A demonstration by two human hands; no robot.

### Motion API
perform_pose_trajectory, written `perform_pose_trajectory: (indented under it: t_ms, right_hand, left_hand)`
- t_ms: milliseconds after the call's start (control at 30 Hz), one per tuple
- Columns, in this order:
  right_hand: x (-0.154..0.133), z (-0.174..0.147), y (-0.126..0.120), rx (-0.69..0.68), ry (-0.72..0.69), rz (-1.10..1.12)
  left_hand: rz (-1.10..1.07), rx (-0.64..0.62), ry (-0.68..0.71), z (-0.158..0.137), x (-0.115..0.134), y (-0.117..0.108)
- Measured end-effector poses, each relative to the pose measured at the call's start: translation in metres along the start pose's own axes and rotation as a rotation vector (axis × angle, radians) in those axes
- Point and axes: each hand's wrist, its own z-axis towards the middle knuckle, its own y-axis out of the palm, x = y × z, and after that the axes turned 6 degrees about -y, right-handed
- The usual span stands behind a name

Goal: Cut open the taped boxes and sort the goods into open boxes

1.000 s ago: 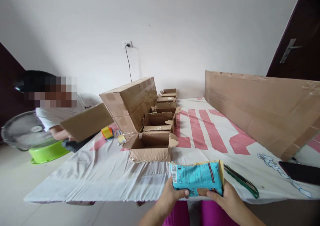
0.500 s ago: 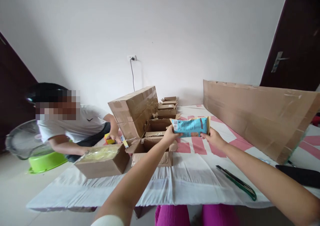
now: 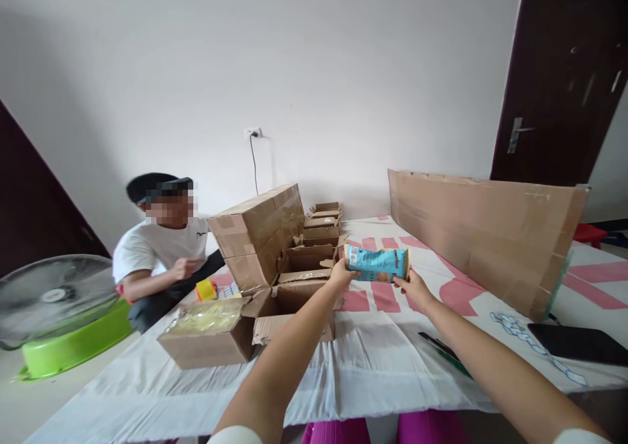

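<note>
A blue and tan snack packet (image 3: 377, 262) is stretched between my two hands over the cloth-covered surface. My left hand (image 3: 342, 273) grips its left end, by a white label patch. The right end is pinched in my right hand (image 3: 413, 286). Just left of the packet stand open cardboard boxes, the nearest box (image 3: 294, 326) partly behind my left forearm. A green utility knife (image 3: 444, 349) lies on the cloth, partly covered by my right forearm.
A co-worker (image 3: 167, 254) crouches at the left beside a green fan (image 3: 73, 339). Stacked closed cartons (image 3: 255, 235), a plastic-topped box (image 3: 206, 333) and a yellow tape roll (image 3: 207, 290) stand nearby. A long cardboard panel (image 3: 481, 235) rises at right; a black tablet-like slab (image 3: 579, 342) lies in front.
The view has shifted slightly. The co-worker has sat up from leaning over the plastic-topped box, and the yellow item now lies apart from their hand. My hands still hold the packet.
</note>
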Motion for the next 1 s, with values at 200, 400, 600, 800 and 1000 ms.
perform_pose_trajectory:
  t_ms: [200, 400, 600, 800, 1000]
  right_hand:
    - [-0.004, -0.066, -0.021, 0.027, -0.277, 0.110]
    - [0.008, -0.139, -0.037, 0.042, -0.599, -0.146]
    - [0.011, -0.171, -0.022, 0.011, -0.910, -0.420]
    - [0.039, -0.189, 0.019, 0.066, -0.723, -0.244]
    - [0.070, -0.180, 0.052, -0.002, -0.035, 0.163]
  left_hand:
    - [-0.012, 0.155, 0.258, -0.086, -0.020, 0.006]
    - [-0.389, 0.236, 0.036, -0.177, -0.092, 0.027]
    - [-0.908, -0.077, -0.600, -0.217, -0.115, 0.018]
    - [-0.908, -0.320, -0.548, -0.227, -0.105, -0.008]
    - [-0.845, -0.164, -0.479, -0.221, -0.106, -0.026]
